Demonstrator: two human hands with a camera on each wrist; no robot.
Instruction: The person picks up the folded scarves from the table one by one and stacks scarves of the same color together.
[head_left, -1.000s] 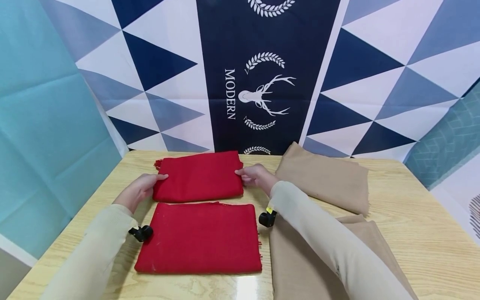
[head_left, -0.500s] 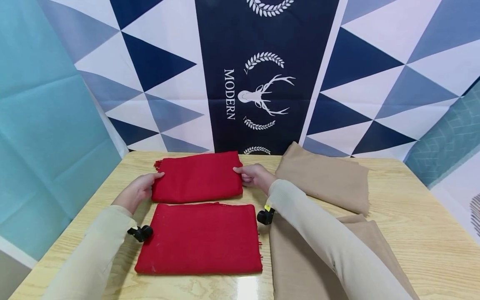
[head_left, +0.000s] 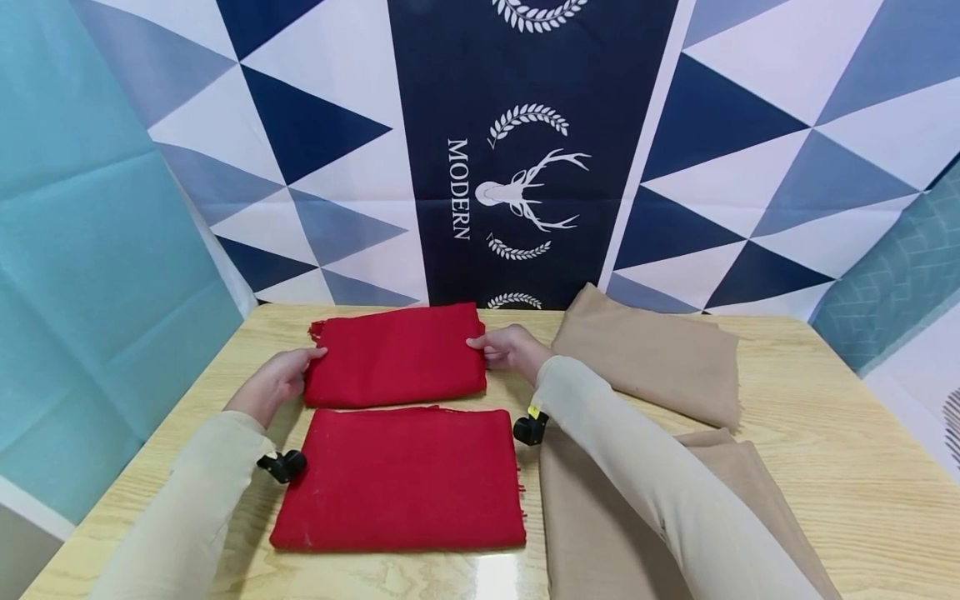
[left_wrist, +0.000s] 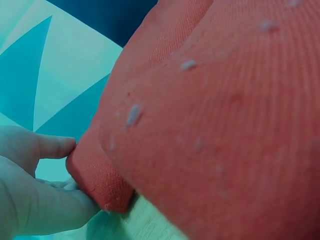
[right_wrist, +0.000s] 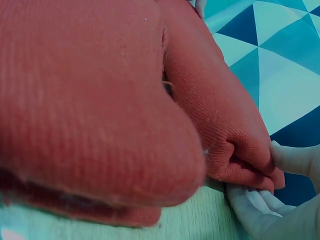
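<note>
Two folded red scarves lie one behind the other on the table. At the left edge of the far red scarf, my left hand pinches the folds, with its fingers partly hidden. My right hand grips the opposite edge of that scarf. In the right wrist view, the right thumb lies at the top of the far scarf's folded edge, and the other fingers are underneath. The near red scarf lies flat between my forearms, its fringe showing on the right. It fills much of both wrist views.
A folded beige cloth lies at the back right of the wooden table. Another beige cloth lies nearer, partly under my right forearm. A patterned curtain hangs behind the table's back edge, and a teal sheet hangs at the left.
Both hands have shifted slightly left while holding the far red scarf, whose left edge has moved a little left. The near red scarf and beige cloths stay put.
</note>
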